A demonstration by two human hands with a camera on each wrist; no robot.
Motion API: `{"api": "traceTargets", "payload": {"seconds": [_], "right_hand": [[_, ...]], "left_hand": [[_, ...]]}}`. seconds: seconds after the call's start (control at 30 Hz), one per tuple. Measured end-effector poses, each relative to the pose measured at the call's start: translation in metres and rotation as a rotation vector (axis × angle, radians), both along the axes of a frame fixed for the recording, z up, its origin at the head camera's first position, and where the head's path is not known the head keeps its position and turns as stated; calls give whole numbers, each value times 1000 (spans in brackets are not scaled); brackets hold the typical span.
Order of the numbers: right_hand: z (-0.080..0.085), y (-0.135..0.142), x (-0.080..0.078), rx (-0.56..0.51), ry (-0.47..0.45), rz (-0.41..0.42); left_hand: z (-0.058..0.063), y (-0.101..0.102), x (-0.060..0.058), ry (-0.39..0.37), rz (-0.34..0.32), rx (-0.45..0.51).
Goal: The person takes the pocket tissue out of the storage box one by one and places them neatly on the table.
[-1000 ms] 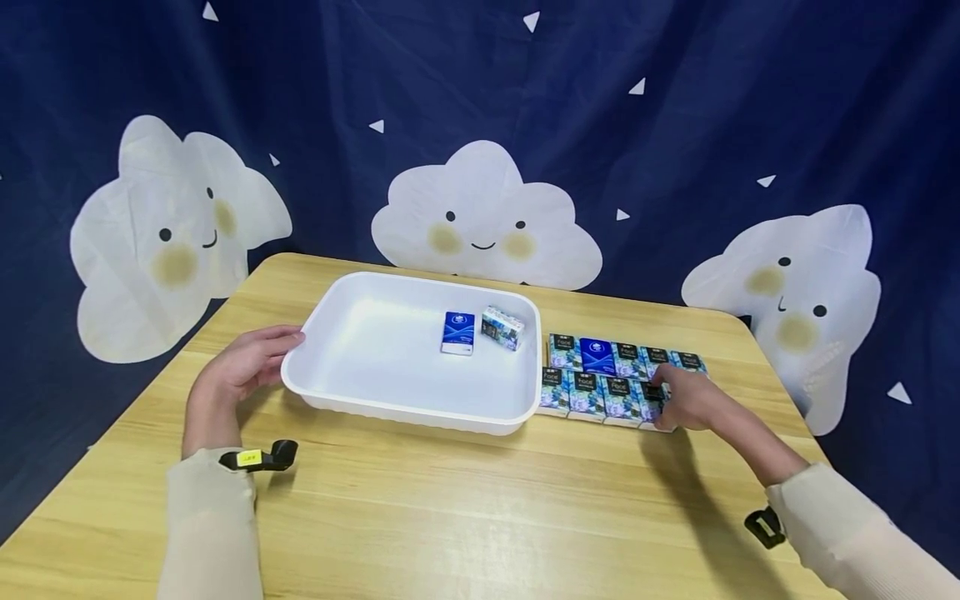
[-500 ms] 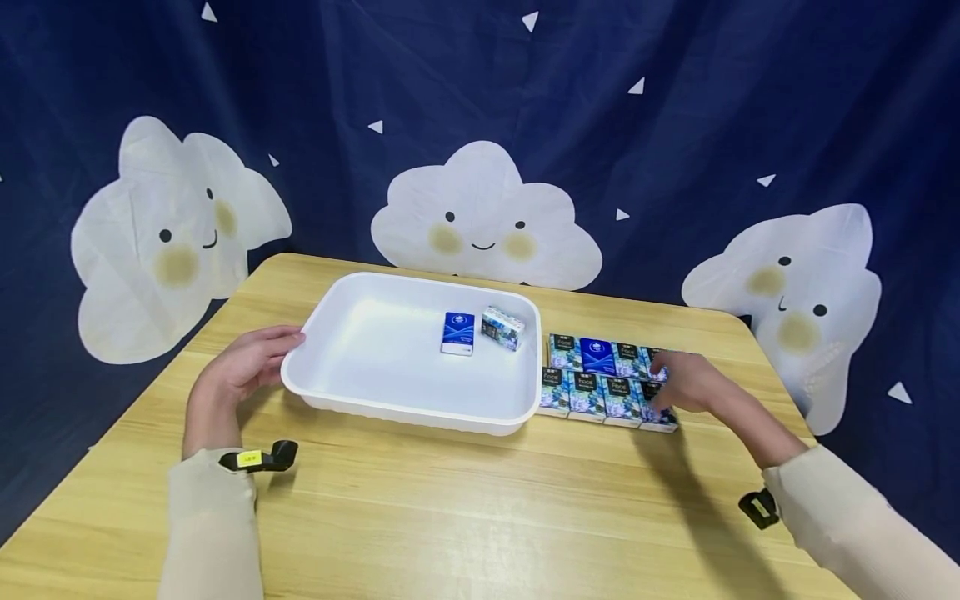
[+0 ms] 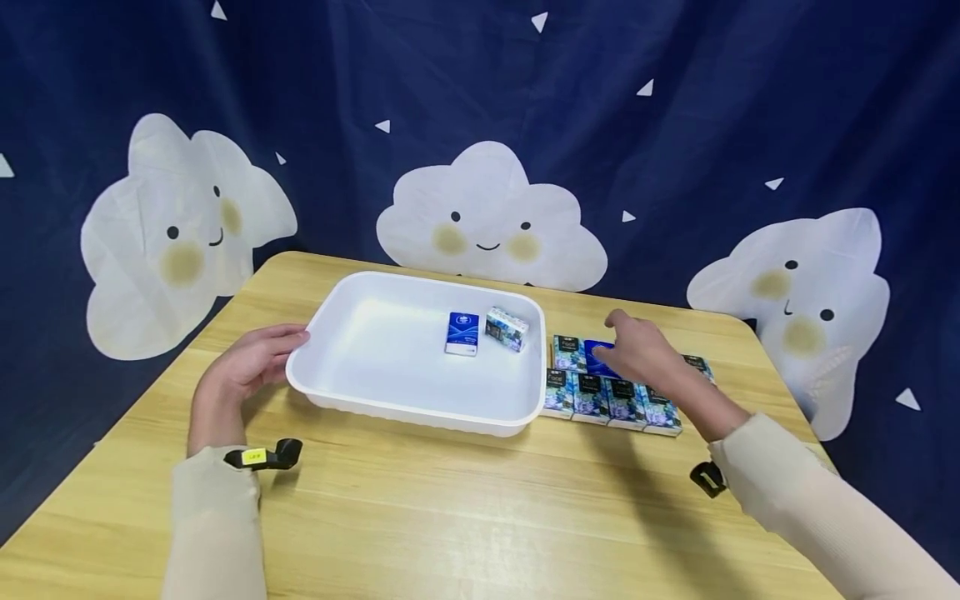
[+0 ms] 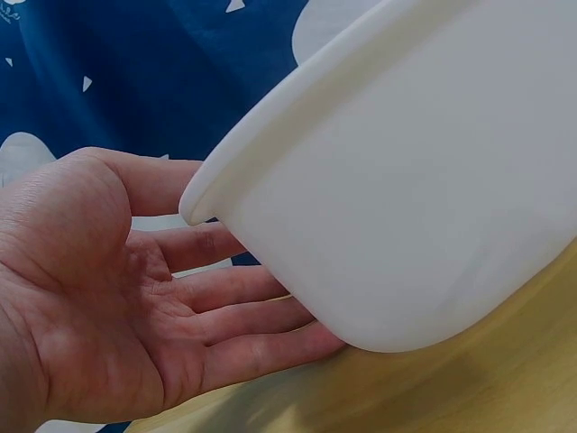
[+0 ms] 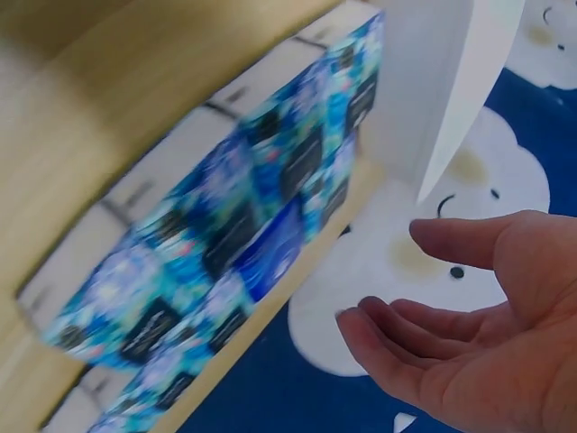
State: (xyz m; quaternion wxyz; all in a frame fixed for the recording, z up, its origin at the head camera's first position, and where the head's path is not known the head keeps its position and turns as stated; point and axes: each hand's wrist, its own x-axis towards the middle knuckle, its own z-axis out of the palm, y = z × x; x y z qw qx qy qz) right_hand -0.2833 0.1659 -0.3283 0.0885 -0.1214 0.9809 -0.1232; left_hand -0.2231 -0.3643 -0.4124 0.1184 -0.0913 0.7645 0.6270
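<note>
A white plastic tray lies on the table. My left hand is at its left end; in the left wrist view its straight fingers touch the outer wall, the thumb at the rim. Inside the tray are a blue tissue pack lying flat and a flowered tissue pack on its side. My right hand hovers over two rows of tissue packs right of the tray, thumb and fingers apart, with nothing between them. Below it a blue pack is partly covered by the thumb. Flowered packs fill the near row.
A wooden table carries everything. The packs' left end comes right up to the tray's right wall. Behind the table hangs a dark blue curtain with white clouds. Both wrists wear black camera mounts.
My right hand has moved left and up from the right end of the rows to above the blue pack, its fingers spreading. My left hand and the tray stay in place.
</note>
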Motion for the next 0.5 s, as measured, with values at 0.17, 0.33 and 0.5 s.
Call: {"api": "traceTargets", "payload": {"seconds": [0.17,0.33,0.5], "right_hand": [[-1,-22,-3,-48,78,19],[-1,-46,-7,-69,112,34],[-2,-69,-13,-107,170,61]], "left_hand": [[2,3,0,-5,-3,6],[3,4,0,-10,2,16],[2,2,-1,-15,2,9]]}}
